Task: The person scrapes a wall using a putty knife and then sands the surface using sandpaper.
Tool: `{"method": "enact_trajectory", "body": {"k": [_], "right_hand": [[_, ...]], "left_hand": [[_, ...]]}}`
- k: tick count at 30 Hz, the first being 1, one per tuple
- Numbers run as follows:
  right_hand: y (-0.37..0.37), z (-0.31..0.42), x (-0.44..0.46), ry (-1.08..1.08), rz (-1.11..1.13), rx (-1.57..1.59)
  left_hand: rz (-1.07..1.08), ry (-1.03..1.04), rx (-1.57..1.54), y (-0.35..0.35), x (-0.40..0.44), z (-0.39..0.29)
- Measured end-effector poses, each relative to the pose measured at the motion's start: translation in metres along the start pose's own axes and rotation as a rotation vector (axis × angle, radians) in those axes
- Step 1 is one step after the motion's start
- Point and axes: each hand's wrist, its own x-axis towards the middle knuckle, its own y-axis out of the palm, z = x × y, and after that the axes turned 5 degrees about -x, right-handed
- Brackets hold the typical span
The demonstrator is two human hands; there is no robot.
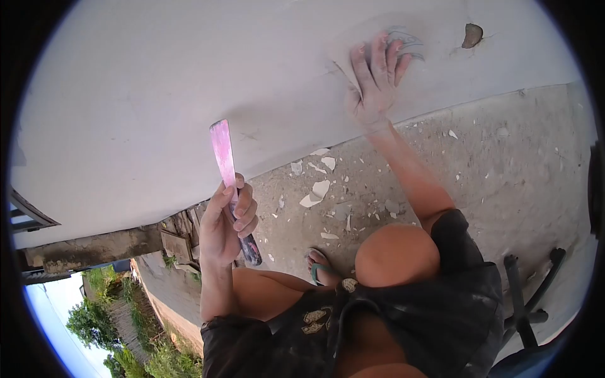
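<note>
My left hand (225, 217) is closed around the dark handle of a putty knife (223, 148). Its blade points up toward the wall and is smeared with pink. With fingers spread, my right hand (377, 85) lies flat against the pale wall (157, 94), its fingertips dusted white. A thin pale edge shows beside the right thumb; whether a sheet lies under the palm I cannot tell. Faint bluish lines mark the wall by those fingertips. Farther right, the wall has a dark chipped hole (472, 36).
Pale flakes (316, 193) litter the rough concrete floor (479, 170) near my sandalled foot (322, 267). A dark chair base (523, 309) stands at the lower right. Broken boards (179, 242) lie at the wall's left end, with plants (94, 324) outdoors beyond.
</note>
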Motion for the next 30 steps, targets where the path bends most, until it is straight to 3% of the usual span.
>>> {"method": "enact_trajectory", "body": {"k": [1, 3, 6, 9, 11, 13, 16, 18, 20, 24, 27, 28, 30], "right_hand": [[0.007, 0.015, -0.011, -0.066, 0.076, 0.03], [0.028, 0.058, -0.056, -0.463, 0.395, 0.099], [0.022, 0.014, -0.05, -0.558, 0.194, -0.074], [0.0, -0.027, 0.002, -0.375, -0.053, -0.205], [-0.007, -0.016, 0.015, -0.077, -0.053, -0.109], [0.005, 0.004, -0.002, -0.037, 0.018, -0.067], [0.027, 0.028, -0.09, -0.479, 0.375, -0.033], [0.022, 0.014, -0.07, -0.545, 0.268, -0.126], [0.006, -0.006, -0.025, -0.468, 0.114, -0.233], [0.003, -0.007, 0.021, -0.06, -0.06, -0.039], [0.014, 0.025, -0.041, -0.206, 0.182, 0.061], [0.017, 0.036, -0.075, -0.361, 0.369, 0.107], [0.027, 0.036, -0.121, -0.415, 0.638, 0.301]], "left_hand": [[0.016, -0.025, 0.018, 0.003, 0.001, 0.0], [0.057, -0.055, 0.052, 0.005, 0.004, 0.003], [0.056, -0.018, 0.07, 0.002, 0.0, -0.002], [0.024, 0.022, 0.033, -0.011, -0.007, -0.003], [-0.01, 0.039, -0.016, -0.014, -0.009, -0.004], [-0.004, 0.01, -0.033, -0.012, -0.008, -0.005], [0.022, -0.009, 0.0, -0.009, -0.005, -0.006], [0.032, 0.0, 0.008, -0.012, -0.006, -0.007], [0.036, 0.0, 0.006, -0.016, -0.009, -0.008], [0.015, 0.029, -0.047, -0.025, -0.015, -0.009], [0.005, 0.057, -0.05, -0.02, -0.011, -0.013], [-0.003, 0.058, -0.055, -0.019, -0.01, -0.013], [-0.021, 0.064, -0.07, -0.016, -0.009, -0.013]]}}
